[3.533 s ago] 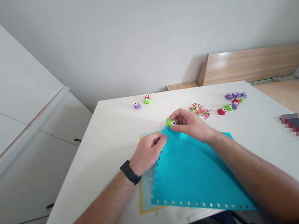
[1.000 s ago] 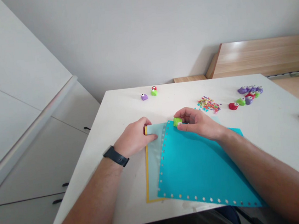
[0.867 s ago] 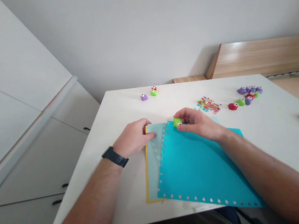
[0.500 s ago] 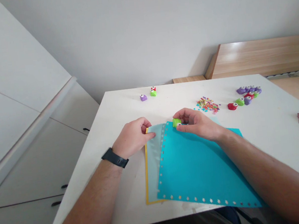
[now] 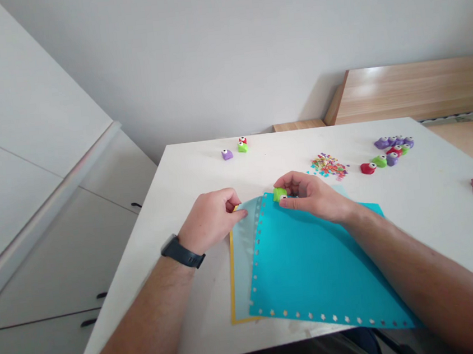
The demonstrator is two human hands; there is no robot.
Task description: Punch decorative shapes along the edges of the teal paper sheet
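My right hand [image 5: 310, 194] holds a small green craft punch [image 5: 279, 194] with an eye on it, set at the top left corner of a bright blue paper sheet [image 5: 313, 259]. Star-shaped holes run down this sheet's left edge and along its bottom edge. Underneath lies a pale blue sheet [image 5: 242, 255], with a yellow sheet [image 5: 232, 290] showing below that along the left side. My left hand [image 5: 215, 216], wearing a dark watch on the wrist, pinches the top left corner of the pale blue sheet; whether the yellow one is also in the pinch is unclear.
A heap of coloured confetti [image 5: 329, 166] lies beyond my right hand. Several purple, red and green punches [image 5: 392, 152] stand at the right on the white table [image 5: 436, 223]. A purple punch [image 5: 227, 154] and a green punch [image 5: 242, 147], with a red one behind, stand at the back.
My left hand has shifted very slightly, and the pinched paper corner with it. My right hand and the green punch stay where they were.
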